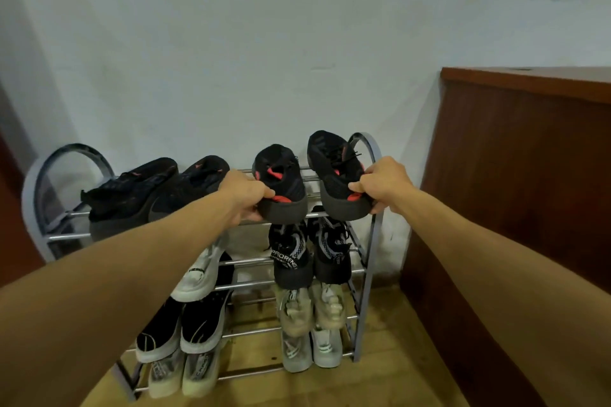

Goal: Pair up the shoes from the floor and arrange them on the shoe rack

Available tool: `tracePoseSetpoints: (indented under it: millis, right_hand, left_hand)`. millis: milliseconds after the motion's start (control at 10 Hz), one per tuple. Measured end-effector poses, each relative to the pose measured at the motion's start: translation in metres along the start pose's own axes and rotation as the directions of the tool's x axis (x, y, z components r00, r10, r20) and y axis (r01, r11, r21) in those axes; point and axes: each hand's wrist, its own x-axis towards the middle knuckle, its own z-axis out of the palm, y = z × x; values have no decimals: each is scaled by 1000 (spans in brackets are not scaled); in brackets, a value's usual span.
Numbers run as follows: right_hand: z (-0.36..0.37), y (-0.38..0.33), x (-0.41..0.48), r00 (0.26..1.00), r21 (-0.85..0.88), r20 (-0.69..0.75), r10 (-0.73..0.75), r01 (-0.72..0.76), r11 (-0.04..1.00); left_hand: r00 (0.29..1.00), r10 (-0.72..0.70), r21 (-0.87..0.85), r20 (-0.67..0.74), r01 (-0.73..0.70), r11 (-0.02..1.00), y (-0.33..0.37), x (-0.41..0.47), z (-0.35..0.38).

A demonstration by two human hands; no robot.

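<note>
Shoes fill a metal shoe rack (370,241) that stands on the wooden floor (390,357) against a pale wall (231,43). On the left of the top tier rests a black pair (155,195), heels toward the camera, the two shoes side by side and touching. Below them sits a white shoe (198,271), then a black-and-white pair (182,327), and on the lowest tier a pale translucent pair (183,373).

Just right of the black pair, the left hand (246,196) is closed on the heel of a black shoe with red accents (281,188), thumb on top and fingers under the sole. The matching black-and-red shoe (337,175) is pinched at its heel by the right hand (383,182) in the same way. Both shoes are over the right half of the top tier, toes pointing at the wall; the right one is tilted up more. Whether their soles rest on the rails cannot be told.

Under them stands a black pair with grey mesh and white lettering (307,254), then a beige pair (310,311), then a light pair with green stripes (310,350). A brown wooden cabinet (515,158) stands to the right of the rack.
</note>
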Motion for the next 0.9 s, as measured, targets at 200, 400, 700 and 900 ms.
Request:
tracePoseSetpoints:
  millis: [200,400,700,900]
  right_hand:
    - [14,4,12,993,-65,113,24,-17,998]
    - [11,-3,-19,996,-273,79,-34,54,961]
    - [20,-5,-108,958,-319,15,-287,277,906]
    - [30,-23,-124,926,-199,19,-376,372,907]
  left_hand:
    - [995,98,383,37,-105,918,4,7,11]
    - [984,131,484,125,-175,858,6,-21,10]
    - [928,202,523,314,-347,779,3,-112,-23]
    - [926,279,460,257,-370,807,-4,-128,-79]
